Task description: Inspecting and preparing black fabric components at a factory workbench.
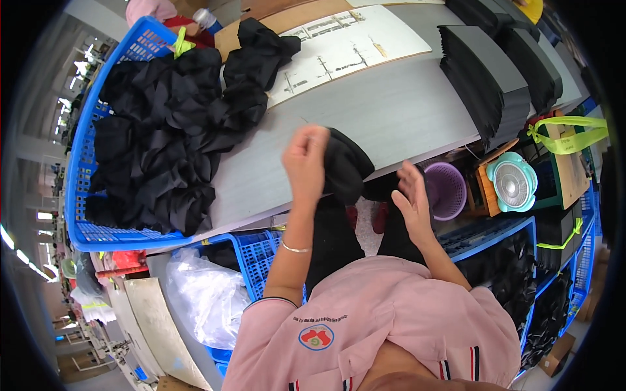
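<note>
My left hand [305, 159], with a thin bangle on its wrist, is closed at the edge of a black fabric piece [344, 164]. The cloth hangs bunched over the front edge of the grey table [251, 179]. Some motion blur softens the fingers. To the right of the cloth, my right hand [412, 192] is raised with its fingers apart and nothing in it. A blue plastic basket [77, 225] at the left is heaped with crumpled black fabric pieces [163, 130]. At the far right of the table stand stacks of flat black fabric pieces [482, 78].
A marked white board [352, 42] lies on the table's far side. Below the right edge are a purple bin [446, 189] and a small turquoise fan [512, 182]. Blue crates [489, 238] of black cloth stand beside me; clear plastic bags [205, 296] lie at my left.
</note>
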### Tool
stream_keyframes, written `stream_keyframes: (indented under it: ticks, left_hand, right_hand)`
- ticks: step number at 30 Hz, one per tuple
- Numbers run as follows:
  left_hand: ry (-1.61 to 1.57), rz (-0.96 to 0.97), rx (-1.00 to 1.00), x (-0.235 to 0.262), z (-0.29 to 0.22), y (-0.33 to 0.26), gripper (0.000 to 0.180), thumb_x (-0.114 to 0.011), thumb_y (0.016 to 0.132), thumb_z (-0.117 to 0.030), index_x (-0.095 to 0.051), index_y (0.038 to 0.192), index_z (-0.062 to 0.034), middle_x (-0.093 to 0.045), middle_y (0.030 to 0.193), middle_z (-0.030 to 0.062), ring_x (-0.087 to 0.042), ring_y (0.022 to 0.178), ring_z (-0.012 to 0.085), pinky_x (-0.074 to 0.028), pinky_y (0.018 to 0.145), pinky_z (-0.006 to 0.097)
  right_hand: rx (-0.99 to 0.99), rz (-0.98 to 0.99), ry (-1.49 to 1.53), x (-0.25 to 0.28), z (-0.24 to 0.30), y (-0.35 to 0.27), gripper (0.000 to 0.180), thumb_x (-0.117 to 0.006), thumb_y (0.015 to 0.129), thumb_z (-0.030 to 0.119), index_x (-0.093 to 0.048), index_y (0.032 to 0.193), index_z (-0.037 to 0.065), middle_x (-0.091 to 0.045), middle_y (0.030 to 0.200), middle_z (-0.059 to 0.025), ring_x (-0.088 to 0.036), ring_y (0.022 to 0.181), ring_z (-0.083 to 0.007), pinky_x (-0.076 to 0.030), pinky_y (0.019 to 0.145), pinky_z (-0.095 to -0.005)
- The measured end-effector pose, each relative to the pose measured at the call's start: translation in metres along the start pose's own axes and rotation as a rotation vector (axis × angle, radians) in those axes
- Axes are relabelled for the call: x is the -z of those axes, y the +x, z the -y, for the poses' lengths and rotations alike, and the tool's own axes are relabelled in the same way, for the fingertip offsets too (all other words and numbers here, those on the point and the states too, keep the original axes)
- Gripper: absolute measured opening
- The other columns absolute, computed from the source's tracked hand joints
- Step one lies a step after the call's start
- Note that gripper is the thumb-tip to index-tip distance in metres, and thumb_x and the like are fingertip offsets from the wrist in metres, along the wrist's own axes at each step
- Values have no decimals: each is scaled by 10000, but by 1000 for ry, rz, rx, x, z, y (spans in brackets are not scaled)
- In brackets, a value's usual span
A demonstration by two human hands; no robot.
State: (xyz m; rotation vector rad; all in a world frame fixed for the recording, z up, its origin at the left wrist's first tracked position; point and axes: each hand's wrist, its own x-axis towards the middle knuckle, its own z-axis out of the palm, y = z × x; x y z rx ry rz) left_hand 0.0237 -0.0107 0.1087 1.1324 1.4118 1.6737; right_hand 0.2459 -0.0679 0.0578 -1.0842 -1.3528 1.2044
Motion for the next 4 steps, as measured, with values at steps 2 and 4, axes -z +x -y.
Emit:
stream_keyframes:
  ticks: [2,4]
  left_hand:
    - [57,218,-28,-18,-11,-29,93,-659,928,-100,-685,878,-26,-654,865,15,-575,834,90,-473,766,246]
    - [62,351,-93,-24,-19,-40,86,-664,922,-97,-689,870,-32,-672,888,39,-602,859,119,-487,804,262]
  right_hand:
    - [133,-32,-130,-11,11,11,622,-636,906,121,-346,1442,-1,-379,1486,-181,-414,1357,-302,-337,1111,-415]
    - [296,-28,-411,-15,17,27,686,-660,845,64,-342,1450,6,-324,1531,-216,-378,1389,-366,-321,1122,-422]
